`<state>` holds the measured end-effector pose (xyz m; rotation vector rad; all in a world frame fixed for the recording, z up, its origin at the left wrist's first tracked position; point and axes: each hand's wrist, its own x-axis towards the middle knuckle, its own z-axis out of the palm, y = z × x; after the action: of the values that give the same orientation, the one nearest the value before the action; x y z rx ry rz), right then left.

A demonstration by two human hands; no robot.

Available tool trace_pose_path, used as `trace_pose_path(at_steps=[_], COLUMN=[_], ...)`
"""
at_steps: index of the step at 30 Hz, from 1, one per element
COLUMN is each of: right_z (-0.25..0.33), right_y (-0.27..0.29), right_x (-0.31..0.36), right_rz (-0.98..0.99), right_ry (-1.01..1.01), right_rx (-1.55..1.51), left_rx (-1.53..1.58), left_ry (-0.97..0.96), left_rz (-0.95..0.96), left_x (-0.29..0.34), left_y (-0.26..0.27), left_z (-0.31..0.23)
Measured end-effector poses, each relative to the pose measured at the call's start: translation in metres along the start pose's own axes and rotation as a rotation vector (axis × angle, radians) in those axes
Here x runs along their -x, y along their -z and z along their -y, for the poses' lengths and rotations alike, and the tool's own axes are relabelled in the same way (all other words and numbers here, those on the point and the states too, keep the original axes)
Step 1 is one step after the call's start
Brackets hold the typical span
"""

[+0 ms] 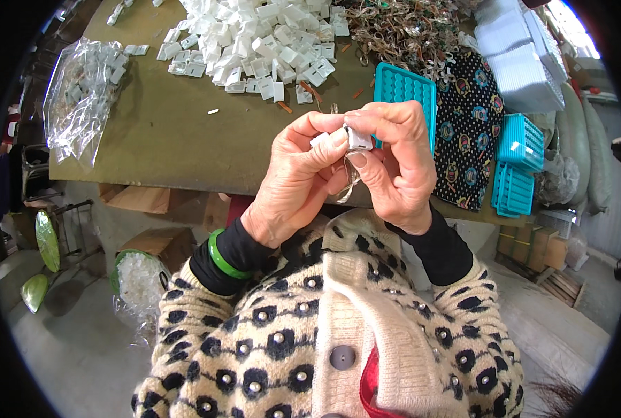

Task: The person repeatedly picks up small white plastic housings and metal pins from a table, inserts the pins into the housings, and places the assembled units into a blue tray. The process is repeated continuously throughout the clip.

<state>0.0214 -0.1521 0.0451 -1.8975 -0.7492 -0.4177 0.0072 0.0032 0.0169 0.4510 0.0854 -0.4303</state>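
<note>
My left hand (293, 174) and my right hand (402, 164) meet above the near edge of the table, both closed. Between their fingertips is a small white plastic case (359, 140), pinched from both sides. A thin pale strand (350, 189) hangs below it, and a bit of it pokes up behind the fingertips. My fingers hide much of the case. Beyond my hands lies a big heap of similar white plastic cases (262, 42). To its right is a tangled pile of brownish, glinting strands (401, 31).
A turquoise ribbed tray (402, 82) stands just behind my right hand, beside a dark patterned cloth (467, 125). White trays (516, 63) are stacked at the far right, more turquoise trays (516, 167) nearer. A clear plastic bag (80, 97) lies at the table's left.
</note>
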Motion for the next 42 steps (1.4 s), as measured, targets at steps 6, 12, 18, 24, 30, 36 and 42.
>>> trace_pose_path(at_steps=[6,12,18,24,30,36,42], right_z=[-0.016,-0.012,0.0,-0.029,-0.069,-0.098,-0.105], right_y=[-0.016,-0.014,0.018,0.096,0.107,0.101,0.102], right_x=[0.006,0.017,0.034,0.053,0.053,0.041,0.047], right_rz=[-0.17,-0.139,0.073,-0.195,-0.128,-0.016,-0.027], right_ry=[0.232,0.151,0.082,-0.259,-0.208,-0.12,-0.072], right_rx=[0.058,0.23,0.247,0.531,0.63,0.767,0.784], left_rx=[0.102,0.083,-0.126,-0.148,-0.196,-0.196,-0.212], left_ry=[0.112,0.09,0.079,-0.041,0.031,0.058,0.081], left_rz=[0.003,-0.041,-0.014,0.049,0.007,0.006,-0.001], left_x=[0.002,-0.002,0.0,-0.005,-0.006,-0.007,-0.009], left_y=[-0.001,0.0,0.004,0.012,0.009,0.009,0.008], left_z=[0.01,0.018,0.002,-0.005,0.006,0.005,0.009])
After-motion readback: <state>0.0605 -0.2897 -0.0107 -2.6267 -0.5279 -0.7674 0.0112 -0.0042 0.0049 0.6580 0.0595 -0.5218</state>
